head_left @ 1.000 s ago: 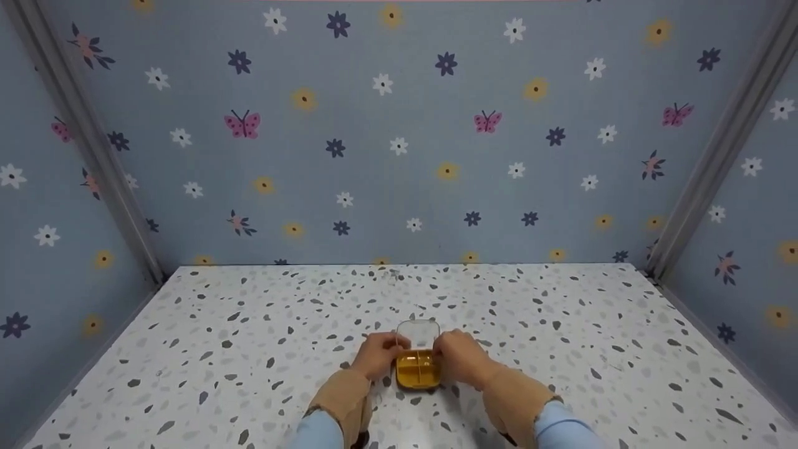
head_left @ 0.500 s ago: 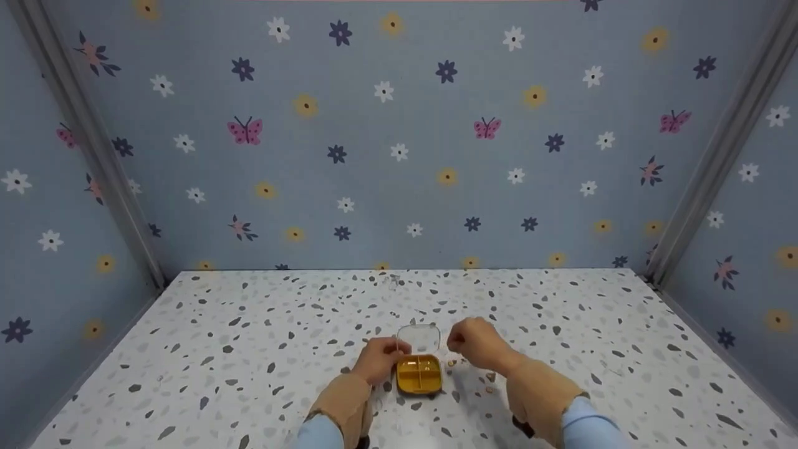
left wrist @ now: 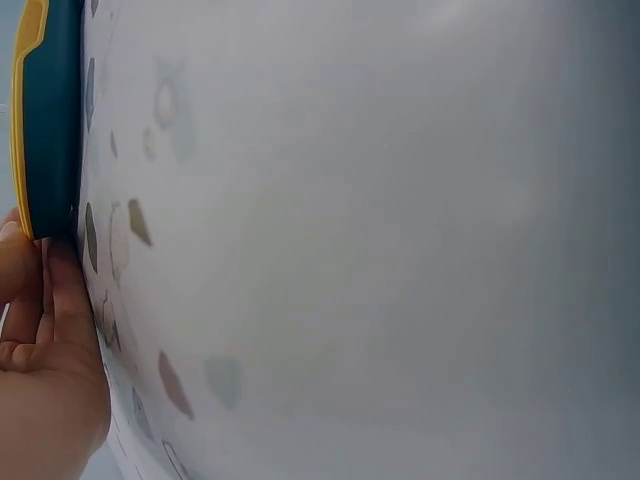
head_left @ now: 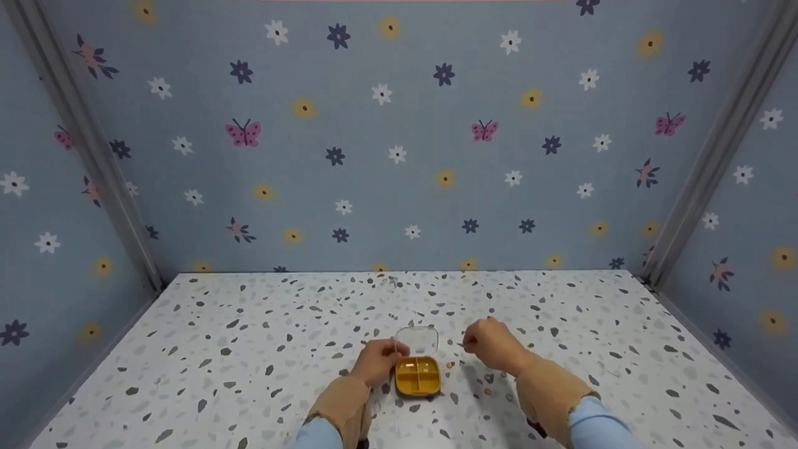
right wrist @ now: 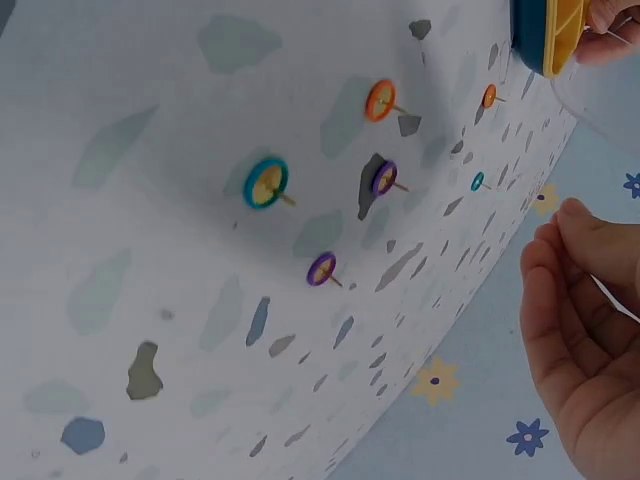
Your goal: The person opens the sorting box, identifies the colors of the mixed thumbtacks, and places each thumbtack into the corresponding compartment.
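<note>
A small pill box (head_left: 418, 395), yellow inside with several compartments, stands on the table with its clear lid (head_left: 418, 340) raised behind it. Its outer wall (left wrist: 52, 120) looks dark teal in the left wrist view. My left hand (head_left: 374, 363) holds the box's back left corner, thumb above and fingers against the side. Off to the box's right, my right hand (head_left: 494, 345) is raised over the table. Its fingers curl loosely toward the thumb, and nothing shows between them. Thumbtacks lie pin up below it: a blue one (right wrist: 266, 183), an orange one (right wrist: 381, 100), a purple one (right wrist: 322, 269) and others.
The white speckled table (head_left: 262, 337) spreads around the box. A blue flowered wall (head_left: 399, 125) stands behind it, with flowered side panels (head_left: 50, 206) and grey metal posts at the corners.
My right hand has let go of the box and moved right, away from it, uncovering tacks on the table. The left hand has stayed at the box's corner; the lid stays raised.
</note>
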The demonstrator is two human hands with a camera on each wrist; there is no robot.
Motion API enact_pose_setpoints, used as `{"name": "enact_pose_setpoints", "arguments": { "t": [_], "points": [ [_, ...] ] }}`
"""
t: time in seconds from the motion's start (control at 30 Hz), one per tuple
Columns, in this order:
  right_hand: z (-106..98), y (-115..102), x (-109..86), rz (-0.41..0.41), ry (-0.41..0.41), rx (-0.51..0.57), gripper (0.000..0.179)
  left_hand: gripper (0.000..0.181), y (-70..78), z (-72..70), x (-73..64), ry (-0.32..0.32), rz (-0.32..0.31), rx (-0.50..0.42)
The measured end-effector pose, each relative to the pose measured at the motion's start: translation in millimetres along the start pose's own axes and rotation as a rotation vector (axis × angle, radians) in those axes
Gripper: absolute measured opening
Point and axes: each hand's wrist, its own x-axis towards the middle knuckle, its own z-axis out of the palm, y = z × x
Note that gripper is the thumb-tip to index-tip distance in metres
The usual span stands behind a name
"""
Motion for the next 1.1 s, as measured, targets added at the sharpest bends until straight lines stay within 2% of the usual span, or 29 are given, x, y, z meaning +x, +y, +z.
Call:
{"name": "enact_pose_setpoints", "arguments": {
  "t": [0.13, 0.27, 0.5, 0.63, 0.83, 1.1],
  "points": [
    [8, -2, 1.3, -0.051, -0.026, 0.019, 0.010, 0.019, -0.3, 0.7, -0.1, 0.011, 0.014, 0.013],
    [18, -5, 3.8, -0.059, -0.055, 0.017, 0.007, 0.019, 0.7, 1.6, -1.4, 0.011, 0.012, 0.008],
    [35, -14, 8.5, -0.003, -0.107, -0.071, 0.007, 0.020, 1.5, -0.2, -3.2, 0.015, 0.031, 0.037],
    [42, -16, 7.9, 0.022, -0.076, -0.139, 0.005, 0.021, 2.7, -0.7, -3.2, 0.012, 0.010, 0.026],
    [45, -17, 6.1, 0.011, -0.034, -0.212, 0.005, 0.021, 3.4, -0.7, -1.7, 0.005, -0.023, 0.029],
    [48, -17, 4.2, 0.050, -0.062, -0.241, 0.004, 0.020, 0.4, -0.6, -0.4, 0.004, 0.014, 0.014]
  ]
}}
